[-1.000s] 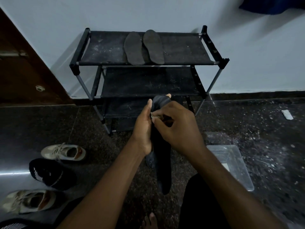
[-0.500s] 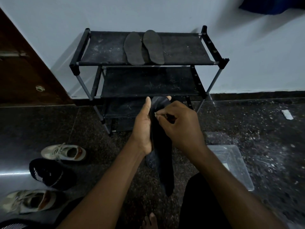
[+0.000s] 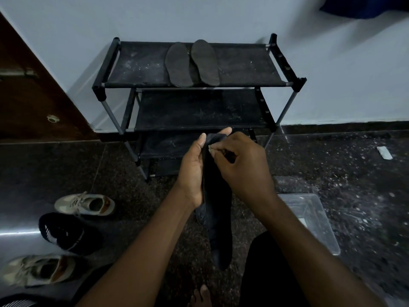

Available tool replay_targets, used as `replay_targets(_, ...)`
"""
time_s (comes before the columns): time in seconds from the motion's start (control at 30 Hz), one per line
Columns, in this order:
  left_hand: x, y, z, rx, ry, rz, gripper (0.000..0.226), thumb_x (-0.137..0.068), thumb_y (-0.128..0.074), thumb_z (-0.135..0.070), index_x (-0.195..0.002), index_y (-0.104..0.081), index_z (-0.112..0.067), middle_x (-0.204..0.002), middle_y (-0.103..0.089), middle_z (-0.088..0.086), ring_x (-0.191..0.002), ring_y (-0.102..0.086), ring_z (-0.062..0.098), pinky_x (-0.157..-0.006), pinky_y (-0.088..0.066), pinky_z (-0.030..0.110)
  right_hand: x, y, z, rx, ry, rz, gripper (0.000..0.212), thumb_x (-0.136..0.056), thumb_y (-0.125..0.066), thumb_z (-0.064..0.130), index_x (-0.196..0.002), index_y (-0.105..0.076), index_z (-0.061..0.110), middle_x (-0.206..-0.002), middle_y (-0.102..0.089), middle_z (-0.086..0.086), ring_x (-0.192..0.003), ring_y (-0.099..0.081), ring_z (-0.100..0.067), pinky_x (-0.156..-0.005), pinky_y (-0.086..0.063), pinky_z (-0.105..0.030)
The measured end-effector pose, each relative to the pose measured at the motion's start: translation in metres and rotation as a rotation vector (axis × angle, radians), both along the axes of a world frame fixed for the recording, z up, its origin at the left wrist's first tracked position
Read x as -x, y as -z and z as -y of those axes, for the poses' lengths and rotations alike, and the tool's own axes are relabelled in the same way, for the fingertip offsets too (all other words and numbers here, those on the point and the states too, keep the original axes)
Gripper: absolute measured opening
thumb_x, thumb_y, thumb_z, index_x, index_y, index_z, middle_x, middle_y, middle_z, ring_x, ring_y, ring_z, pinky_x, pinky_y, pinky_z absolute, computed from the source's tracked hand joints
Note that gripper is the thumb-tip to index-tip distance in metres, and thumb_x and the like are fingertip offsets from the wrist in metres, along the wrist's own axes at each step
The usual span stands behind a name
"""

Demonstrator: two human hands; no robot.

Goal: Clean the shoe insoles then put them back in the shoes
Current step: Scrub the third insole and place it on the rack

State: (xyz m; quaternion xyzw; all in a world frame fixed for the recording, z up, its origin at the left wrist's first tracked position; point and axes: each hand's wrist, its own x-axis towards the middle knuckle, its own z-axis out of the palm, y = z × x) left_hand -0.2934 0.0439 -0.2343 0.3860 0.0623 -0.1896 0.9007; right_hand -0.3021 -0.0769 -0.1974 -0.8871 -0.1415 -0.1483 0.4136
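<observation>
A long dark insole (image 3: 218, 220) hangs upright in front of me, toe end down. My left hand (image 3: 192, 171) grips its upper part from the left, thumb up along the edge. My right hand (image 3: 242, 167) is closed, its fingertips pinching at the insole's top surface. Two more dark insoles (image 3: 192, 63) lie side by side on the top shelf of the black shoe rack (image 3: 141, 65). On the floor at the left stand two beige sneakers (image 3: 86, 203) (image 3: 37, 270) and a black shoe with white stripes (image 3: 64, 232).
A clear plastic container (image 3: 309, 218) sits on the dark speckled floor to the right of my arm. A brown door (image 3: 28, 85) stands at the left, and the rack backs onto a pale wall. My bare toes (image 3: 200, 296) show at the bottom.
The insole's lower tip has dropped slightly and swung a little to the right. My right fingertips have shifted up a bit on its top; the left hand barely moved.
</observation>
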Motion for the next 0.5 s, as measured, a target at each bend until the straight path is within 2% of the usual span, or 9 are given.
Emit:
replay_targets(0.13, -0.0003, 0.0003, -0.0034, 0.033, 0.007, -0.019, 0.06, -0.11, -0.029, -0.052, -0.154, -0.045, -0.014, -0.158, -0.04, 0.025, -0.146, -0.042, 0.036, -0.122, -0.034, 0.048, 0.0027, 0.0013, -0.0003, 0.012, -0.108, -0.023, 0.01, -0.091, -0.072, 0.012, -0.098, -0.079, 0.013, -0.096, -0.066, 0.008, -0.087, -0.063, -0.001, -0.079, -0.051, -0.015)
replay_targets(0.17, 0.0001, 0.0006, -0.0032, 0.03, 0.006, -0.016, 0.06, -0.111, -0.028, -0.051, -0.155, -0.044, -0.014, -0.157, -0.042, 0.025, -0.145, -0.044, 0.036, -0.12, -0.036, 0.048, 0.0022, 0.0018, 0.0007, 0.03, -0.097, -0.029, 0.009, -0.091, -0.072, 0.013, -0.097, -0.078, 0.014, -0.096, -0.065, 0.009, -0.086, -0.062, -0.001, -0.079, -0.051, -0.014)
replay_targets(0.23, 0.0011, -0.0008, -0.0013, -0.002, -0.009, -0.015, 0.059, -0.111, -0.027, -0.049, -0.153, -0.046, -0.013, -0.148, -0.054, 0.018, -0.132, -0.057, 0.029, -0.105, -0.05, 0.04, 0.0009, 0.0015, 0.0019, 0.065, -0.035, -0.032, 0.009, -0.092, -0.071, 0.016, -0.098, -0.078, 0.016, -0.096, -0.063, 0.011, -0.084, -0.059, 0.002, -0.076, -0.046, -0.008)
replay_targets(0.33, 0.0028, -0.0036, 0.0018, -0.007, 0.003, -0.018, 0.058, -0.112, -0.027, -0.047, -0.152, -0.048, -0.011, -0.138, -0.064, 0.011, -0.12, -0.066, 0.022, -0.091, -0.056, 0.032, -0.0008, -0.001, -0.0004, 0.044, 0.02, -0.016, 0.009, -0.094, -0.069, 0.015, -0.098, -0.077, 0.014, -0.094, -0.06, 0.01, -0.081, -0.055, 0.007, -0.075, -0.041, -0.001)
replay_targets(0.5, 0.0046, -0.0087, -0.0006, 0.009, 0.01, -0.017, 0.057, -0.112, -0.026, -0.045, -0.153, -0.046, -0.011, -0.135, -0.066, 0.01, -0.116, -0.069, 0.021, -0.088, -0.058, 0.031, 0.0011, -0.0015, -0.0011, 0.043, -0.051, -0.007, 0.01, -0.091, -0.071, 0.013, -0.097, -0.079, 0.013, -0.095, -0.065, 0.007, -0.086, -0.062, -0.002, -0.078, -0.051, -0.015)
